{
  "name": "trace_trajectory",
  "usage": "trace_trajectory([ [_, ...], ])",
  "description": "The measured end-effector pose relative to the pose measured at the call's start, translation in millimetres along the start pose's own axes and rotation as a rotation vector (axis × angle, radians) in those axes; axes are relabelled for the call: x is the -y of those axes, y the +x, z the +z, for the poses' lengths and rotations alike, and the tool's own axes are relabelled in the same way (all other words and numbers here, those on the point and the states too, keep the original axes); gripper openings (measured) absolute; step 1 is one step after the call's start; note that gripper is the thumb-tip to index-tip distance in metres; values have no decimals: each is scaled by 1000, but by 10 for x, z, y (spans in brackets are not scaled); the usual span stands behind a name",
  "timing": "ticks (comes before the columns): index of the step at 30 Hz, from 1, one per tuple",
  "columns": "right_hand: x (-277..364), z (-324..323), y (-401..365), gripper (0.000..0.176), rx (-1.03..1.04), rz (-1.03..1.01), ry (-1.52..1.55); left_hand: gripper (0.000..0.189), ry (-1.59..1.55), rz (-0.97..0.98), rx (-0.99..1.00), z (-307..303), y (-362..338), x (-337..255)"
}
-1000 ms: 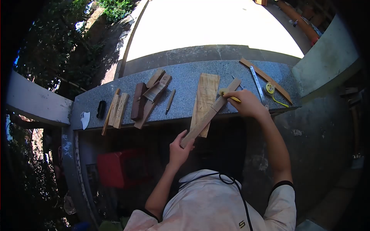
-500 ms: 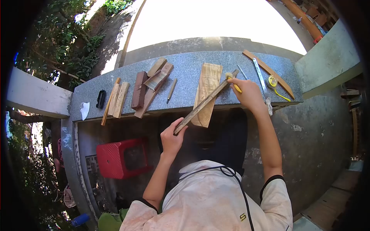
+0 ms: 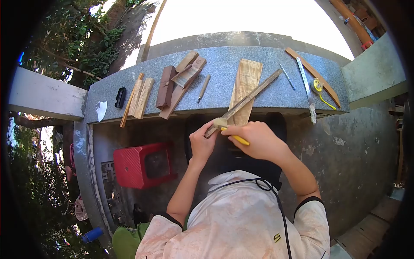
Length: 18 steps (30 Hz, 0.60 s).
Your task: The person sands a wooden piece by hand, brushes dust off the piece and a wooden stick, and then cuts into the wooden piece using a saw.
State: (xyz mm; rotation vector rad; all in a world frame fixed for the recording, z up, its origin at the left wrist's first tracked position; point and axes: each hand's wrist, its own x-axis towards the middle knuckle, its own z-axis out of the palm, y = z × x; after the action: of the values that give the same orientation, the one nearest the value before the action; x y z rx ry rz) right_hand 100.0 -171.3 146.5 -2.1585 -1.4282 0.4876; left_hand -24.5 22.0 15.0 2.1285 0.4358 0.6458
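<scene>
My left hand (image 3: 202, 142) is closed around the near end of a long, narrow wooden strip (image 3: 254, 93), which slants up to the right. My right hand (image 3: 258, 140) grips a small brush (image 3: 239, 140) with a yellow handle. Its pale bristles lie on the strip close to my left fingers. Beneath the strip, a broad light-brown board (image 3: 248, 80) rests on the stone bench and juts over its front edge.
Along the bench (image 3: 151, 69) lie wood pieces (image 3: 141, 98), a dark brown block (image 3: 166, 88), a pointed tool (image 3: 204, 88), a metal ruler (image 3: 304, 80) and a tape measure (image 3: 318, 85). A red stool (image 3: 133, 166) stands below at left.
My right hand has brought the brush down along the strip from its far end to near my left hand. The view has shifted, so the bench appears higher and further right.
</scene>
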Motion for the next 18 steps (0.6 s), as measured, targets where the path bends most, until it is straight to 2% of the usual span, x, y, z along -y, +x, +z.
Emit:
trace_trajectory([
  [1, -132, -23, 35, 27, -124, 54, -1, 61, 1, 34, -2, 7, -23, 5],
  [3, -402, -103, 181, 26, -324, 240, -6, 80, -51, -49, -25, 9, -48, -136],
  [4, -343, -55, 150, 25, -273, 192, -71, 89, -79, -86, -42, 1, -31, -203],
  [5, -220, 31, 106, 24, -224, 139, -135, 106, -1, -35, 6, -6, -37, -145],
  [6, -44, 107, 55, 24, -171, 94, -193, 106, -14, -52, 2, -15, -50, -132],
  [7, 105, 165, 19, 22, -90, -13, -59, 106, -28, -69, 3, -8, -57, -125],
  [8, 202, 111, -9, 23, 37, -29, 95, 106, -45, -81, 1, 5, -45, -121],
  [10, -8, 30, 30, 24, -23, 51, 11, 106, -27, -42, 8, -5, -41, -137],
  [11, -188, -4, 78, 24, -204, 104, -14, 107, -17, -27, 10, -11, -58, -149],
  [12, -246, -50, 140, 19, -278, 244, -68, 106, -7, -18, 9, -8, -67, -158],
  [14, -98, 39, 109, 16, -172, 206, -212, 106, 21, 0, 0, -10, -53, -170],
  [15, 48, 156, 54, 13, -171, 106, -153, 106, 23, -18, 11, -34, -66, -174],
  [16, 111, 182, 10, 20, -41, 9, -73, 106, 23, -33, 25, -52, -66, -179],
  [18, 8, 27, 11, 21, -33, -23, -21, 105, 13, -24, 25, -44, -24, -171],
])
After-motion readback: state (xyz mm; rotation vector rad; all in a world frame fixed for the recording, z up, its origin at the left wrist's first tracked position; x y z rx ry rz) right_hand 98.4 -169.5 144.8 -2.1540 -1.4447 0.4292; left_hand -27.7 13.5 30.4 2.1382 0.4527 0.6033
